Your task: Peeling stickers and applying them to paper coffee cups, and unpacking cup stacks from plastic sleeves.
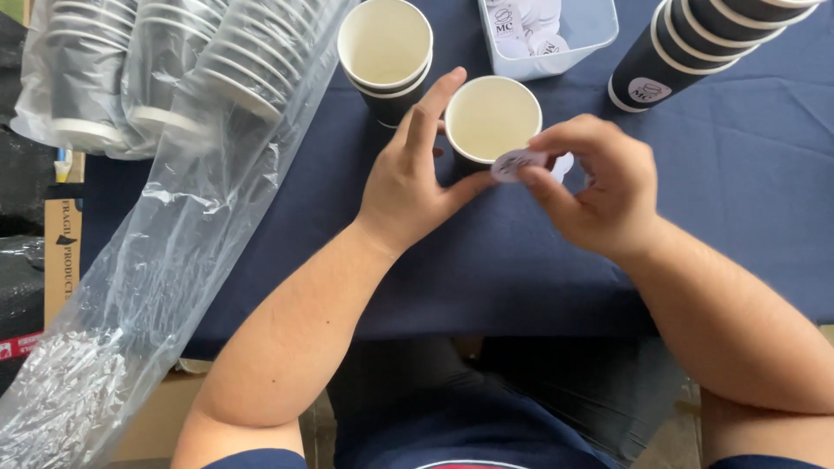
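Covering the whole work surface, the dark blue cloth on the table [747, 174] is smooth and matt. Far to the left of the grip lies a long clear plastic bag [165, 252], thin, shiny and wrinkled, with rows of stacked dark paper cups [217, 61] inside; these look not yet handled. Up and to the right of the grip lies a leaning stack of dark cups with round white labels [695, 43], which I judge as finished ones. Just behind the grip stands a short stack of plain dark cups with cream inside [385, 48], and further back a clear plastic box of white round stickers [599, 35].

The left hand [408, 178] is closed around the single dark paper cup with white rim [493, 117], thumb and fingers on its wall, holding it upright on the cloth. The right hand [599, 187] pinches a small round white sticker [519, 162] between fingertips, at the near side of this cup. I judge the sticker is not yet pressed flat.
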